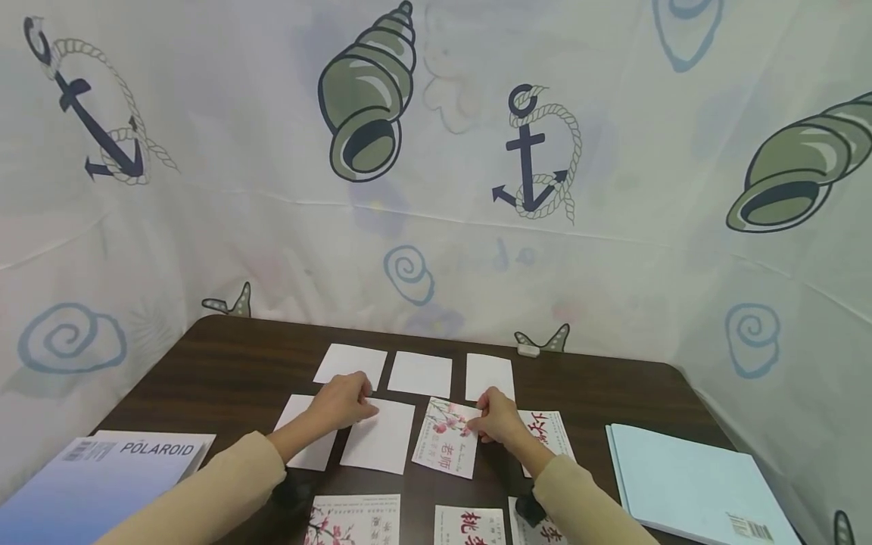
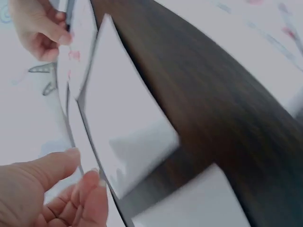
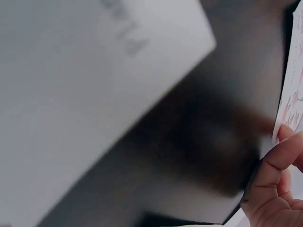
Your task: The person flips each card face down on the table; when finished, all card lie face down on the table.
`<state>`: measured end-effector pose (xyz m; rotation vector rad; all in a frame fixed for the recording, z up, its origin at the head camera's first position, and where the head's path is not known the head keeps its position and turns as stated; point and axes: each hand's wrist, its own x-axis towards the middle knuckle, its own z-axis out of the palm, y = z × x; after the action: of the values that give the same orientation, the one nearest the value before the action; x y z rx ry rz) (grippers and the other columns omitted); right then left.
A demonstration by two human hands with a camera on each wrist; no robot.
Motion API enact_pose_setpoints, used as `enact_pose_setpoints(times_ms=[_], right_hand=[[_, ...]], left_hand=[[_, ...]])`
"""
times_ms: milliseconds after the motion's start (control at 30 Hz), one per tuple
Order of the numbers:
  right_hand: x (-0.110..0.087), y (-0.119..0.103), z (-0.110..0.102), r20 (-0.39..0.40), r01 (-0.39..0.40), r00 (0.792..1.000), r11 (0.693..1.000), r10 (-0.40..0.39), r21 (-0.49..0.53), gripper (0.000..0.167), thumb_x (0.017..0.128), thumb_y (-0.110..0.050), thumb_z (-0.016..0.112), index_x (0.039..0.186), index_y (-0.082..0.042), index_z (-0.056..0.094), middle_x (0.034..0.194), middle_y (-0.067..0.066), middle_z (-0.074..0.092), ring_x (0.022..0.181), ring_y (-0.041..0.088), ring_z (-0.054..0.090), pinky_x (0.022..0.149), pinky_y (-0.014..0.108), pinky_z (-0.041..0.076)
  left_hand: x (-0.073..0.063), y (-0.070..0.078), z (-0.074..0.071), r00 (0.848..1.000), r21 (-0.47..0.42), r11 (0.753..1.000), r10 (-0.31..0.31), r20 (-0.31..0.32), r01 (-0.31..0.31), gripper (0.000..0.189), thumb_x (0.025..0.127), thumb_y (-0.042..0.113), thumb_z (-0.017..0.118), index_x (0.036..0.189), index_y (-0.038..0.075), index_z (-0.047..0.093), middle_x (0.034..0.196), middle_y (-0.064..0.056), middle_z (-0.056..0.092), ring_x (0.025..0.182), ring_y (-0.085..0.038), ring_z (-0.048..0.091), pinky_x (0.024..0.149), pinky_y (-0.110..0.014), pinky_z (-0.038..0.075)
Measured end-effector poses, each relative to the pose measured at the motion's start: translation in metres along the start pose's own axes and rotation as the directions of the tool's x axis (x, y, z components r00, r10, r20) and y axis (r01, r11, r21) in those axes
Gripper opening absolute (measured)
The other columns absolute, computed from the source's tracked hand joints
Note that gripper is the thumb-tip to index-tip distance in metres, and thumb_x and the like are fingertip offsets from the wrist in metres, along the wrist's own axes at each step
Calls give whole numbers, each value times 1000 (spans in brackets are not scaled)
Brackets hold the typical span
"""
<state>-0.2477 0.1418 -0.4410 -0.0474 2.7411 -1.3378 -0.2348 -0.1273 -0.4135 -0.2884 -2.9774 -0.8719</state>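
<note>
My right hand [image 1: 500, 418] pinches the right edge of a greeting card [image 1: 443, 446] printed with pink blossoms and red characters. The card is slightly tilted on the table; its edge shows between thumb and fingers in the right wrist view, where the hand [image 3: 277, 187] is partly cut off. My left hand [image 1: 344, 401] hovers over the top of a blank white card [image 1: 378, 443]. In the left wrist view that hand [image 2: 61, 191] has thumb and fingertips apart, with nothing between them. Another blank card [image 1: 309, 443] lies below the left wrist.
Three white cards [image 1: 420, 374] form the back row. A red-lettered card [image 1: 562, 443] lies partly behind my right wrist. Several printed cards [image 1: 357, 522] lie along the front. A blue Polaroid folder [image 1: 102, 484] sits at left, a pale blue stack [image 1: 688, 484] at right. A patterned curtain [image 1: 443, 265] hangs behind.
</note>
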Motion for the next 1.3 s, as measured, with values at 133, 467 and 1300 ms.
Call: enact_pose_setpoints(times_ms=[133, 467, 1300], right_hand=[[-3, 0, -2, 3, 5, 1000, 1000, -5, 23, 32, 75, 6, 72, 91, -1, 45, 73, 5, 43, 54, 12, 49, 47, 24, 50], [-5, 6, -4, 23, 86, 996, 987, -90, 133, 29, 77, 7, 69, 91, -1, 45, 73, 4, 44, 61, 13, 48, 54, 27, 53], [-34, -25, 14, 106, 106, 984, 944, -145, 313, 30, 85, -11, 68, 106, 5, 53, 80, 4, 52, 64, 10, 52, 55, 23, 51]], left_hand=[[14, 15, 11, 999, -202, 979, 15, 35, -7, 25, 77, 9, 75, 96, 0, 62, 70, -1, 58, 57, -11, 53, 51, -24, 44], [36, 40, 44, 998, -332, 943, 16, 55, 3, 26, 78, 8, 74, 100, 0, 63, 79, -3, 63, 65, -12, 58, 56, -24, 50], [39, 50, 45, 994, -549, 834, -1, 112, 63, 20, 75, -1, 65, 93, -1, 60, 70, -4, 61, 55, -10, 60, 54, -26, 55]])
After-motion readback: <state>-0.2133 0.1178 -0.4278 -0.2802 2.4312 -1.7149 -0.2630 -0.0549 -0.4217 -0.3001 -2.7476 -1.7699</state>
